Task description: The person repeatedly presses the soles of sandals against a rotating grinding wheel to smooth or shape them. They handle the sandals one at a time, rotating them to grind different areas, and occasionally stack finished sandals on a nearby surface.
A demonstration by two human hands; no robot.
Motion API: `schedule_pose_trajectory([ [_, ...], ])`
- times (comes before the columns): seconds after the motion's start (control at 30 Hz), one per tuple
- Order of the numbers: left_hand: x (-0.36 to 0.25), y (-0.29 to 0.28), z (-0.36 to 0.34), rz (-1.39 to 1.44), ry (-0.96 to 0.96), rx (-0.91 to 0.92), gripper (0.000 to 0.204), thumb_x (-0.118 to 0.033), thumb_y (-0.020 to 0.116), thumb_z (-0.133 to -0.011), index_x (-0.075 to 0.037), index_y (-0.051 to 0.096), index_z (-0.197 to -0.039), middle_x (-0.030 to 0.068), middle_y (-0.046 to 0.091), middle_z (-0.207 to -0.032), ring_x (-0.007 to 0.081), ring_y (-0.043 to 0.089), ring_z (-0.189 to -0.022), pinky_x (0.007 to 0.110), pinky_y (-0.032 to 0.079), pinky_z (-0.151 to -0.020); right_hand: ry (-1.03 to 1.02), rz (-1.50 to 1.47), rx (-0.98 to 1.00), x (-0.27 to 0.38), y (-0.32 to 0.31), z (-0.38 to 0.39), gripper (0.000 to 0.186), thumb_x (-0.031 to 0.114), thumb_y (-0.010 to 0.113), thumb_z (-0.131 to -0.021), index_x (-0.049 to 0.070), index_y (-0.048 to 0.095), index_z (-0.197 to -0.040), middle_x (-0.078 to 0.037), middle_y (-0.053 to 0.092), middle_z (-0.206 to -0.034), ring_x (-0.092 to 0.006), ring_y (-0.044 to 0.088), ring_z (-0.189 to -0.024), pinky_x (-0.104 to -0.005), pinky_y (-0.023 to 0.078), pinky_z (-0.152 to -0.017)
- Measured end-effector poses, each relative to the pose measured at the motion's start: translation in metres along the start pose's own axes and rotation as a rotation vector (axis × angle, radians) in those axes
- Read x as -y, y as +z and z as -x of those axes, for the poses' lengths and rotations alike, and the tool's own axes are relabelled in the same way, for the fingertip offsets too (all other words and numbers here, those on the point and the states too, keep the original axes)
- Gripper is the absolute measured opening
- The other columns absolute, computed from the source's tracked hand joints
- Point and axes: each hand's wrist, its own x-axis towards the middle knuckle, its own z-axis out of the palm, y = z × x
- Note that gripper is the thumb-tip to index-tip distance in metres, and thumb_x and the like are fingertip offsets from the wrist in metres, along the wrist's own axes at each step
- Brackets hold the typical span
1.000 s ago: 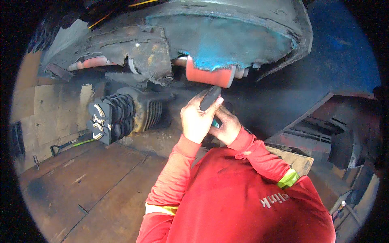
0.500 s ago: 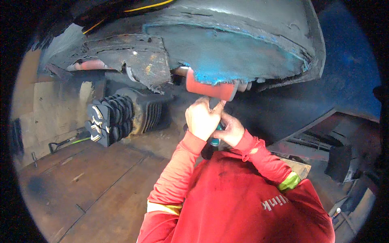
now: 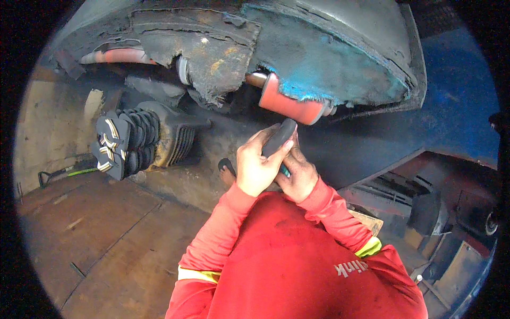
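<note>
My left hand [image 3: 257, 169] is raised in front of my chest, its fingers closed around a dark oblong object [image 3: 280, 136] that sticks up and to the right. My right hand [image 3: 298, 176] sits just behind and below it, wrapped around the object's lower end, where a bit of teal [image 3: 286, 170] shows. The object's tip is a little below a red cylinder [image 3: 287, 103] under a worn, rusty teal-stained wheel arch [image 3: 329, 64]. Both sleeves are red.
A stack of black sandals [image 3: 119, 142] leans against a dark ribbed block [image 3: 178, 138] on the left. A green-handled tool [image 3: 66, 173] lies by the wall. Wooden planks [image 3: 106, 239] cover the floor. A foot [image 3: 227, 171] shows ahead. Dark metal parts [image 3: 425, 212] stand right.
Half a second ago both hands held the dark object up against the red cylinder; now they have come down slightly and its tip is clear of the cylinder.
</note>
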Motion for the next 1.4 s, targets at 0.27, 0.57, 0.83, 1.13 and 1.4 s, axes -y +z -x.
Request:
schedule_pose_trajectory([
  [0.27, -0.032, -0.024, -0.013, -0.278, 0.116, 0.110, 0.036, -0.022, 0.081, -0.084, 0.002, 0.071, -0.109, 0.0181, 0.073, -0.102, 0.0309, 0.073, -0.091, 0.037, 0.057, -0.079, 0.055, -0.101, -0.019, 0.018, 0.012, -0.006, 0.067, 0.014, 0.073, -0.083, 0.002, 0.047, -0.144, -0.035, 0.031, -0.153, -0.0525, 0.039, -0.138, -0.0499, 0.041, -0.111],
  [0.57, 0.000, 0.005, -0.039, -0.687, 0.025, 0.154, 0.052, -0.050, 0.076, -0.084, 0.001, 0.072, -0.093, 0.0239, 0.069, -0.080, 0.0413, 0.070, -0.074, 0.047, 0.054, -0.063, 0.220, -0.335, 0.057, 0.000, -0.008, -0.021, 0.064, 0.024, 0.082, -0.080, 0.002, 0.055, -0.134, -0.024, 0.067, -0.120, -0.0397, 0.065, -0.115, -0.0400, 0.051, -0.097],
  [0.83, 0.001, -0.005, 0.000, 0.202, -0.169, 0.104, 0.031, -0.014, 0.077, -0.091, 0.004, 0.071, -0.115, 0.0091, 0.075, -0.099, 0.0144, 0.067, -0.090, 0.030, 0.055, -0.083, 0.107, 0.265, 0.048, 0.016, -0.005, 0.004, 0.076, 0.009, 0.073, -0.081, 0.010, 0.044, -0.151, -0.029, 0.012, -0.164, -0.0550, 0.023, -0.147, -0.0476, 0.038, -0.116],
  [1.13, -0.046, -0.033, -0.016, -0.392, 0.060, 0.288, 0.038, -0.029, 0.081, -0.088, 0.001, 0.073, -0.109, 0.0114, 0.074, -0.091, 0.0171, 0.068, -0.080, 0.033, 0.054, -0.072, 0.079, 0.014, -0.153, 0.020, 0.023, -0.001, 0.070, 0.017, 0.071, -0.086, 0.017, 0.044, -0.151, -0.025, 0.023, -0.163, -0.0499, 0.029, -0.147, -0.0590, 0.036, -0.114],
  [1.4, -0.025, -0.011, -0.028, -0.586, 0.093, 0.235, 0.029, -0.027, 0.078, -0.090, 0.001, 0.073, -0.097, 0.0155, 0.071, -0.082, 0.0187, 0.066, -0.070, 0.036, 0.052, -0.064, 0.085, -0.088, -0.082, 0.000, 0.023, 0.005, 0.084, 0.019, 0.074, -0.083, 0.009, 0.033, -0.156, -0.024, 0.021, -0.164, -0.0495, 0.026, -0.148, -0.0519, 0.040, -0.114],
])
